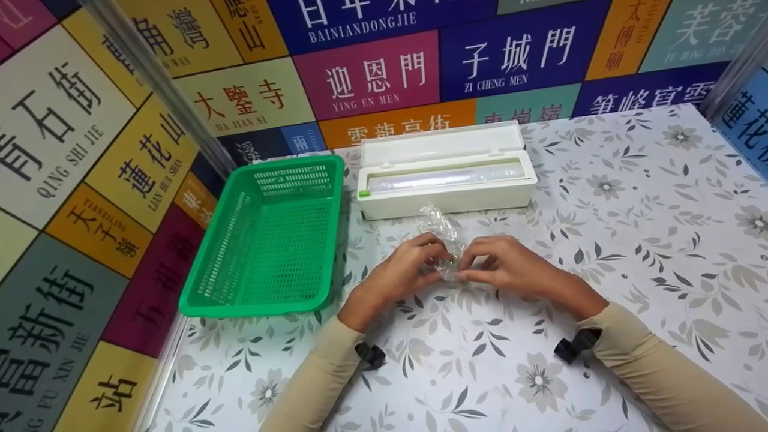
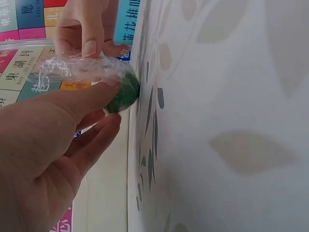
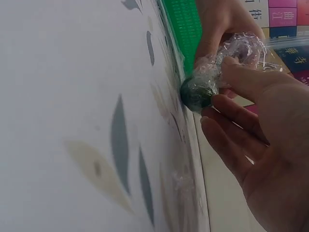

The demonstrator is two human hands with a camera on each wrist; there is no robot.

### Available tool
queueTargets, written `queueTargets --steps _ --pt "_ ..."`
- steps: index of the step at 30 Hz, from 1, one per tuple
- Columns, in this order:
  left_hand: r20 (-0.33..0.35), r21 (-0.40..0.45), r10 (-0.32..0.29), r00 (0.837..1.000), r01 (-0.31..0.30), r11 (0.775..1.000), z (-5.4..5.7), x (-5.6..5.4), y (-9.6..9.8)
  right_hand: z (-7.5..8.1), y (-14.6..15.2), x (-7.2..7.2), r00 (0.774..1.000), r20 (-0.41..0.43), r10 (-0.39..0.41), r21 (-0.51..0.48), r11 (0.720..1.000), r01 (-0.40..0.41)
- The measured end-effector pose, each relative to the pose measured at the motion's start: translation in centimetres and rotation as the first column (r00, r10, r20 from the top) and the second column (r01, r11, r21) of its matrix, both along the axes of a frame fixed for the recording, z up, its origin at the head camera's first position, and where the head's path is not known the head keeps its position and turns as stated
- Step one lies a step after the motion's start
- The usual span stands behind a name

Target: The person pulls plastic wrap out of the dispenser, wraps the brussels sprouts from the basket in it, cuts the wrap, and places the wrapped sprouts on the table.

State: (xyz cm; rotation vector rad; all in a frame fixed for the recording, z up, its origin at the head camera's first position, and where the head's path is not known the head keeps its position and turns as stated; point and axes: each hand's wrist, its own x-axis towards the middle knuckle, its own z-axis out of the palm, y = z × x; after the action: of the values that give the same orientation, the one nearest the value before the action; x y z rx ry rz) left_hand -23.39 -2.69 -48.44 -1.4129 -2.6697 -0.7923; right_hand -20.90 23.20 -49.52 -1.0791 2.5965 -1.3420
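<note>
Between both hands, low over the patterned tablecloth, is a small round dark-green object (image 2: 128, 92) wrapped in clear plastic film (image 1: 440, 221). The film bunches up into a loose crumpled tail pointing away from the person. My left hand (image 1: 405, 267) pinches the wrapped object from the left, thumb on the film and fingertips at its side in the left wrist view. From the right, my right hand (image 1: 510, 264) pinches the gathered film with its thumb, its fingers against the green object. In the head view the fingers mostly hide the object.
A green plastic basket (image 1: 258, 309) stands to the left of the hands. Behind them is a white film dispenser box (image 1: 444, 203), its lid (image 1: 444, 143) raised and a film roll (image 1: 444, 177) inside. Colourful lettered panels (image 1: 372, 78) wall off the table's back and left.
</note>
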Motion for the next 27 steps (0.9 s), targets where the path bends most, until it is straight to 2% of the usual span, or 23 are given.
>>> queueTargets --steps 5,10,15,18,21,27 --pt "0.027 0.025 -0.021 0.999 0.021 0.999 0.09 0.02 0.13 -0.23 0.22 -0.35 0.998 0.030 -0.058 -0.017 0.998 0.058" --pt "0.033 0.038 -0.027 0.999 0.025 0.999 0.20 0.07 0.29 -0.25 0.27 -0.31 0.985 0.070 -0.156 0.046 0.987 0.153" --pt "0.117 0.064 -0.061 0.991 0.053 0.997 0.34 0.10 -0.01 -0.33 0.23 -0.23 0.974 0.094 -0.206 0.068 0.977 0.200" --pt "0.201 0.093 -0.067 0.977 0.049 0.994 0.48 0.14 -0.38 -0.42 0.17 -0.22 0.975 0.087 -0.204 0.063 0.978 0.199" --pt "0.253 0.113 -0.061 0.966 0.033 0.993 0.49 0.12 -0.53 -0.45 0.11 -0.24 0.977 0.093 -0.191 0.052 0.981 0.187" --pt "0.267 0.141 -0.036 0.963 -0.002 0.990 0.17 -0.04 -0.35 -0.29 0.51 -0.33 0.979 0.146 -0.139 0.052 0.990 0.133"
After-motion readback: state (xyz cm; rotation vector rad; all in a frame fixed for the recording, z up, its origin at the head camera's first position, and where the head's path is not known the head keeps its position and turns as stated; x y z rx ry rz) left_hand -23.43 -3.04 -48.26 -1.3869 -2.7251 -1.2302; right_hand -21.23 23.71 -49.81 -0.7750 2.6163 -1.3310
